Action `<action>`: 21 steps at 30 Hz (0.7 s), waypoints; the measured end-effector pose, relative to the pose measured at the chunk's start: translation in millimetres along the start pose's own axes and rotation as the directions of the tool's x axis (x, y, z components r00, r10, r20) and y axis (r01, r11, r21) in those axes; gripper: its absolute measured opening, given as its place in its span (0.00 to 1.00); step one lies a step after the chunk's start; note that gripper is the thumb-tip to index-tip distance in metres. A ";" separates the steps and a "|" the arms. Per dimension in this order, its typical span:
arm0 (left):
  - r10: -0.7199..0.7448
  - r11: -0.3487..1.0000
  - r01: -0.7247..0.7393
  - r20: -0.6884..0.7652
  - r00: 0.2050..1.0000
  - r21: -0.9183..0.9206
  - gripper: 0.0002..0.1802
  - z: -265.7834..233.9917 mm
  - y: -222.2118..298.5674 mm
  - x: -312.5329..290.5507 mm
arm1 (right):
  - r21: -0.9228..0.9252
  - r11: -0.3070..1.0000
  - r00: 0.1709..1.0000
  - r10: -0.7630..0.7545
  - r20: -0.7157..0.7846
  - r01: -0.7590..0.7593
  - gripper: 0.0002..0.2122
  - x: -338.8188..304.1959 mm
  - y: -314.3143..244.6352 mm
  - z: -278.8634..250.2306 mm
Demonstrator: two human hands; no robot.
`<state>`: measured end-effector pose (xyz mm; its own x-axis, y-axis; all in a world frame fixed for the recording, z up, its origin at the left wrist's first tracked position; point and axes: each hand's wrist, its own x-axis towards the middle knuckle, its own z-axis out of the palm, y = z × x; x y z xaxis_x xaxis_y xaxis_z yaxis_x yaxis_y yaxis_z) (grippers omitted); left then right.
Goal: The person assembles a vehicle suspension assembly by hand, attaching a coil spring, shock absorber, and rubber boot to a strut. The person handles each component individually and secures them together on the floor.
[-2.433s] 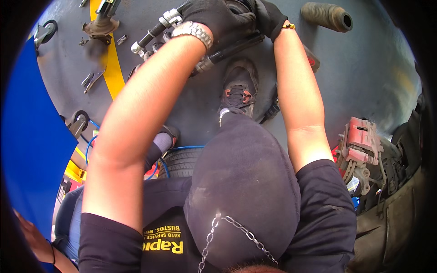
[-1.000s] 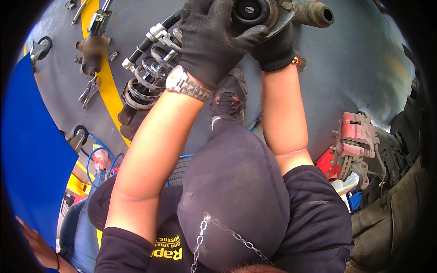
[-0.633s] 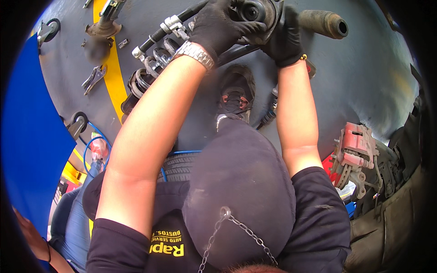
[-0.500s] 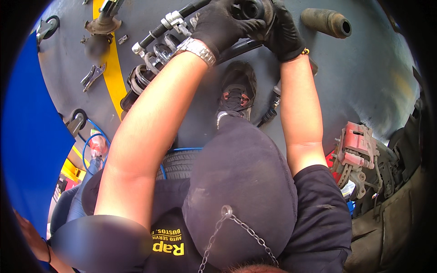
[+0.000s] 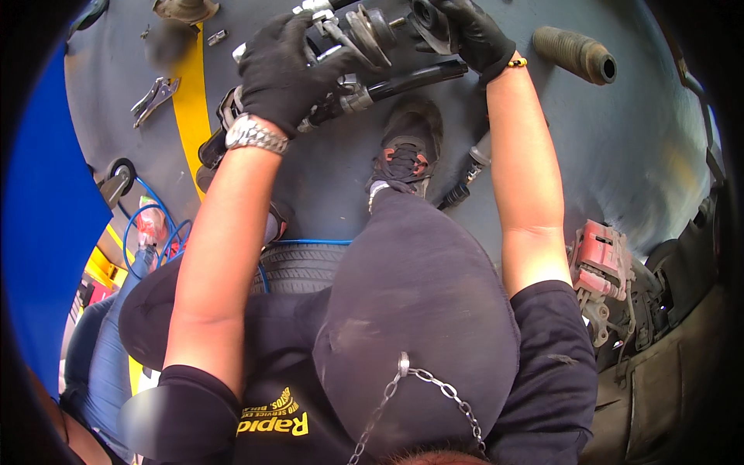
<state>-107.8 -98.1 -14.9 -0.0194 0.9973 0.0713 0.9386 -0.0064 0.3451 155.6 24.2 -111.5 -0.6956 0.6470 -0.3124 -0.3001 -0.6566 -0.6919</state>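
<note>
Left hand [image 5: 283, 66], black-gloved, grip closed around the coil end of a strut assembly [image 5: 341, 74] held up above the shoe [image 5: 407, 151], likely to steady it while the right hand [image 5: 465, 31], also gloved, has its grip wrapped on the round top mount [image 5: 426, 19], though the edge of view cuts it off. The strut is dark metal, greasy, with a spring, a silver collar and a black rod running right. Left of the shoe lie pliers [image 5: 155, 97] on the grey floor [image 5: 643, 155]; right of it, a ribbed rubber boot [image 5: 573, 54].
</note>
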 end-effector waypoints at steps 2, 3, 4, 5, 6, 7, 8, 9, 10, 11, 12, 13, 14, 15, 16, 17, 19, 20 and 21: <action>-0.023 0.999 0.023 -0.007 1.000 -0.024 0.29 -9.4 -19.7 -8.9 | 0.010 1.000 0.999 0.009 -0.046 -0.008 0.18 4.1 11.5 -4.6; -0.042 0.998 0.042 0.000 0.999 -0.054 0.28 -15.9 -25.9 -13.2 | 0.044 0.998 0.997 0.043 -0.069 -0.040 0.18 2.1 14.7 -8.2; -0.058 0.995 0.058 0.007 0.998 -0.085 0.26 -20.2 -28.8 -16.7 | 0.078 0.995 0.993 0.076 -0.094 -0.068 0.19 -1.0 16.9 -12.5; -0.039 0.988 0.031 -0.046 0.998 -0.152 0.21 -20.4 -19.3 -15.0 | 0.121 0.992 0.992 0.052 -0.116 -0.038 0.21 -3.3 18.7 -13.4; -0.014 0.981 0.032 0.093 0.996 -0.193 0.24 -15.9 -6.9 -8.4 | 0.166 0.986 0.990 0.034 -0.140 -0.010 0.23 -8.2 20.2 -12.1; 0.013 0.974 0.040 0.233 0.972 -0.224 0.28 -7.7 7.4 3.7 | 0.221 0.975 0.987 0.017 -0.158 0.018 0.25 -11.9 23.9 -11.5; 0.053 0.963 0.046 0.355 0.933 -0.265 0.31 3.4 22.1 21.6 | 0.261 0.963 0.985 -0.019 -0.174 0.065 0.27 -19.0 20.5 -9.2; 0.167 0.980 -0.100 0.426 0.889 -0.174 0.25 15.4 37.9 44.0 | 0.303 0.947 0.982 -0.055 -0.182 0.110 0.29 -27.1 16.2 -3.1; 0.262 0.964 -0.250 0.505 0.822 -0.092 0.19 26.0 52.6 66.5 | 0.346 0.926 0.977 -0.089 -0.193 0.153 0.30 -35.3 11.3 3.9; 0.148 0.970 -0.236 0.637 0.757 0.054 0.17 28.2 65.7 87.8 | 0.282 0.932 0.947 -0.144 -0.289 0.227 0.32 -38.2 5.5 14.5; 0.040 0.953 -0.250 0.743 0.669 0.174 0.15 37.9 75.3 103.4 | 0.292 0.930 0.947 -0.135 -0.290 0.223 0.32 -44.1 -0.7 16.8; 0.027 0.943 -0.269 0.762 0.647 0.195 0.15 59.3 69.8 111.3 | 0.307 0.927 0.949 -0.126 -0.288 0.217 0.32 -47.7 -7.0 21.0; -0.013 0.939 -0.261 0.785 0.620 0.222 0.15 69.2 58.0 113.5 | 0.344 0.917 0.957 -0.108 -0.271 0.201 0.32 -46.6 -1.2 22.7; -0.013 0.934 -0.281 0.809 0.588 0.219 0.15 73.0 56.2 118.4 | 0.335 0.916 0.943 -0.110 -0.314 0.219 0.31 -49.0 -0.6 19.8; -0.010 0.937 -0.276 0.810 0.587 0.212 0.15 78.6 58.7 120.8 | 0.311 0.929 0.941 -0.093 -0.326 0.199 0.31 -53.9 -1.6 16.3; -0.002 0.936 -0.288 0.819 0.574 0.204 0.15 79.8 59.2 123.8 | 0.291 0.940 0.940 -0.076 -0.331 0.178 0.31 -56.3 -2.5 14.2; 0.025 0.931 -0.320 0.842 0.539 0.178 0.15 82.7 62.4 129.0 | 0.266 0.954 0.949 -0.049 -0.312 0.136 0.31 -59.1 -5.1 14.2; 0.031 0.935 -0.314 0.841 0.540 0.167 0.15 84.7 65.0 130.7 | 0.270 0.959 0.961 -0.011 -0.277 0.089 0.31 -59.8 -5.9 9.0; 0.031 0.928 -0.332 0.855 0.517 0.167 0.15 81.2 62.6 133.0 | 0.279 0.959 0.974 0.027 -0.227 0.039 0.30 -57.6 -6.8 3.2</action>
<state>-23.6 40.1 -59.8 0.3137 0.5786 -0.7529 0.9353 -0.3250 0.1400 195.5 -9.8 -86.7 -0.5370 0.7002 -0.4705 -0.4970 -0.7133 -0.4942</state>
